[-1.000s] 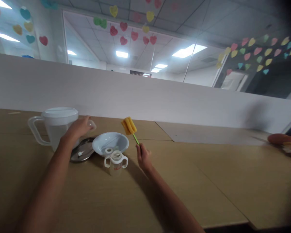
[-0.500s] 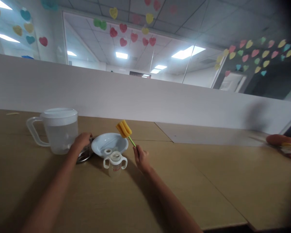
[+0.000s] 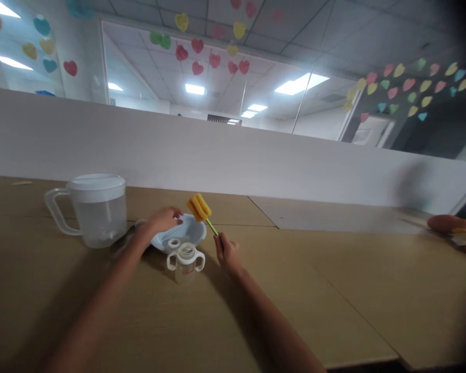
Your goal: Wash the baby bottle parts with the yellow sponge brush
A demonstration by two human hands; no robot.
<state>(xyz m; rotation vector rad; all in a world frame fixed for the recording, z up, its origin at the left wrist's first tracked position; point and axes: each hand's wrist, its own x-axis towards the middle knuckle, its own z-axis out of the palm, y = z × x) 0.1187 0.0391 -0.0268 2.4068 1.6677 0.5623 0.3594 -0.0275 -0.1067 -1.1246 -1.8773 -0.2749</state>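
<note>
My right hand (image 3: 227, 254) is closed round the green handle of a brush with a yellow sponge head (image 3: 199, 207), which is raised beside a pale blue bowl (image 3: 196, 230). My left hand (image 3: 166, 219) hovers over the bowl's left part, its fingers apart and nothing seen in them. In front of the bowl stands a clear bottle with two white handles (image 3: 186, 263), its top open. A small white ring (image 3: 174, 243) shows at the bowl's near edge. Partly hidden behind my left forearm is a dark, shiny metal item (image 3: 124, 241).
A lidded clear pitcher (image 3: 103, 215) with its handle to the left stands at the left of the wooden table (image 3: 295, 290). A grey panel lies towards the back. An orange-red object (image 3: 448, 225) sits at the far right. Behind the table rises a white partition (image 3: 217, 160).
My left hand has moved right, from the metal item to over the bowl, and its fingers now show apart. My right hand with the brush has hardly moved.
</note>
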